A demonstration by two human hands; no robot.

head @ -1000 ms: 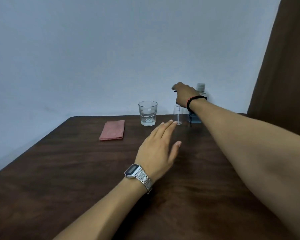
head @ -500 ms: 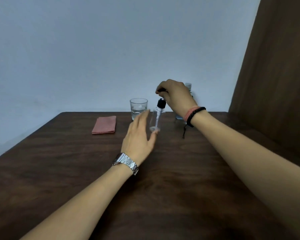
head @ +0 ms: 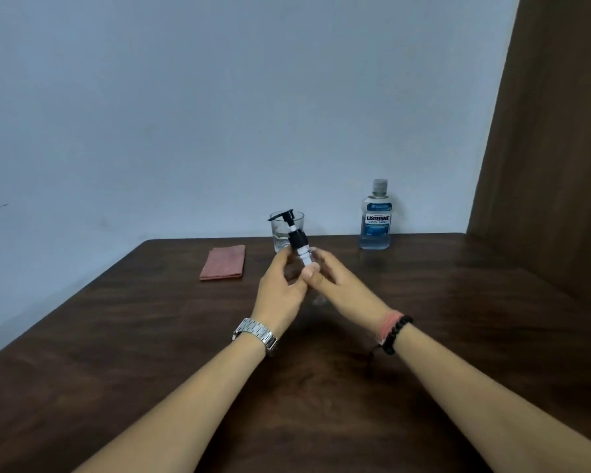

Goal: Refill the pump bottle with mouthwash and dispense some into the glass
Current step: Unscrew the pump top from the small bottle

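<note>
Both hands, left (head: 280, 288) and right (head: 335, 285), grip the clear pump bottle (head: 304, 264), tilted above the counter (head: 151, 336). It looks empty, light, thin-walled and slick. Best to hold the body and twist at the black collar (head: 297, 237).

The clear pump bottle (head: 304, 259) with a black pump head tilts left above the table, held in both hands. Behind it stands the glass (head: 280, 233), upright. The blue Listerine mouthwash bottle (head: 375, 220) stands capped, well right.

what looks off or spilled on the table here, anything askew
No spill or damage shows. Only the pump bottle is askew: both hands, left and right, hold it tilted above the table. The glass and mouthwash bottle stand upright; the pink cloth lies folded.
</note>
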